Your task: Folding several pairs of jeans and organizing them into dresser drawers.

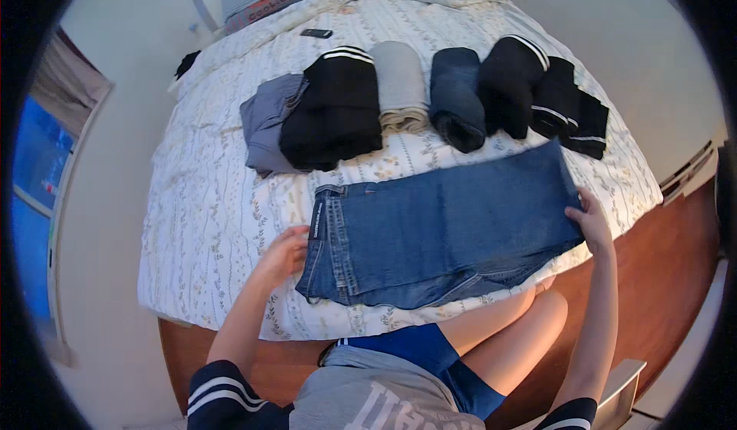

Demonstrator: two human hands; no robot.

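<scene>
A pair of blue jeans [453,219] lies folded lengthwise on the near part of the bed, its waistband to the left and its other end to the right. My right hand [591,221] grips the right edge, with the thumb on top of the denim. Beside the waistband is my left hand [284,257], its fingers apart and loosely bent, the fingertips at the fabric's edge. Behind the jeans stands a row of rolled or folded clothes: a grey-blue garment [269,123], a black one with white stripes [334,115], a light grey one [401,84] and a dark denim roll [457,96].
More black garments with white trim [514,84] sit at the row's right end. A black remote control [316,33] lies farther back on the patterned bedspread [207,200]. Pillows [265,0] are at the far end, a window [42,161] at the left, wooden floor [660,261] at the right.
</scene>
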